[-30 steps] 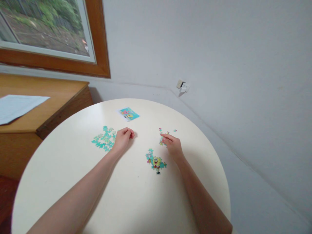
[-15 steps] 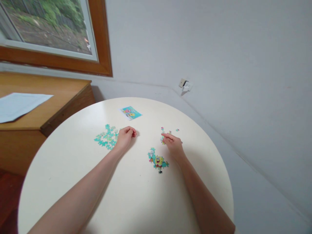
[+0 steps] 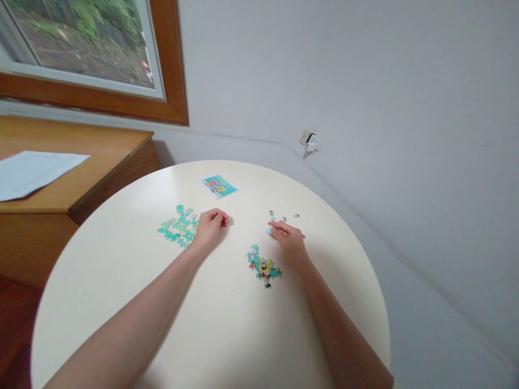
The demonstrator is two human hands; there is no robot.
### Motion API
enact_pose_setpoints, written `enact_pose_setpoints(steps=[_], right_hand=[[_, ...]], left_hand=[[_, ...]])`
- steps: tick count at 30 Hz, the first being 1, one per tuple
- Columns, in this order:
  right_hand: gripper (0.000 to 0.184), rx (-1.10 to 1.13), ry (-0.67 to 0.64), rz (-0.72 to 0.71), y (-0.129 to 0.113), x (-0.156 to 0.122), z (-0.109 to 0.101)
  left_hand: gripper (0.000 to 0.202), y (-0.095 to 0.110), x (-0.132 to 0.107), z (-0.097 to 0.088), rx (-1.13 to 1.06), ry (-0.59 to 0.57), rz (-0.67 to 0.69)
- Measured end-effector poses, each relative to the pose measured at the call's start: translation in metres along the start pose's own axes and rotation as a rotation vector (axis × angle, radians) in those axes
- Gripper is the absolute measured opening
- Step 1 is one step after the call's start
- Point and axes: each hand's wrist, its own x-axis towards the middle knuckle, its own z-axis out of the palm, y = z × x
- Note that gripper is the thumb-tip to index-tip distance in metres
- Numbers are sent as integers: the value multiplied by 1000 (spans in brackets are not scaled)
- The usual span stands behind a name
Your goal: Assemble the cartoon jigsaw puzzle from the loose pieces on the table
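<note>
On a round cream table (image 3: 227,329) my left hand (image 3: 210,227) rests curled into a loose fist, with nothing visible in it, just right of a spread of teal puzzle pieces (image 3: 179,226). My right hand (image 3: 289,240) lies further right, fingers pressed together on a small cluster of loose pink and green pieces (image 3: 279,219); whether it grips one is unclear. A joined patch of puzzle with a yellow cartoon figure (image 3: 263,267) lies just left of my right wrist. A small picture card (image 3: 219,186) lies at the far side.
A wooden desk (image 3: 68,178) with a white sheet of paper (image 3: 34,170) stands to the left under a wood-framed window (image 3: 89,54). White walls meet in a corner behind the table, with a small wall fitting (image 3: 310,140).
The view has shifted slightly. Both hands stay almost where they were; my right hand's fingers have edged over the small cluster of pieces.
</note>
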Motion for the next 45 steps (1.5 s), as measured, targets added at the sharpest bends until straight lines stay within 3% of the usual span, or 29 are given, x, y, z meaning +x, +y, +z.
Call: enact_pose_setpoints(steps=[13, 22, 29, 45], right_hand=[[29, 71, -12, -7, -5, -2, 4], [25, 214, -136, 57, -20, -12, 16], [19, 242, -245, 96, -21, -14, 22], [22, 243, -282, 93, -17, -14, 26]], left_hand=[[10, -3, -1, -1, 97, -64, 55], [34, 2, -19, 13, 278, -414, 191], [29, -2, -21, 12, 327, -590, 251], [21, -10, -19, 11, 304, -606, 186]])
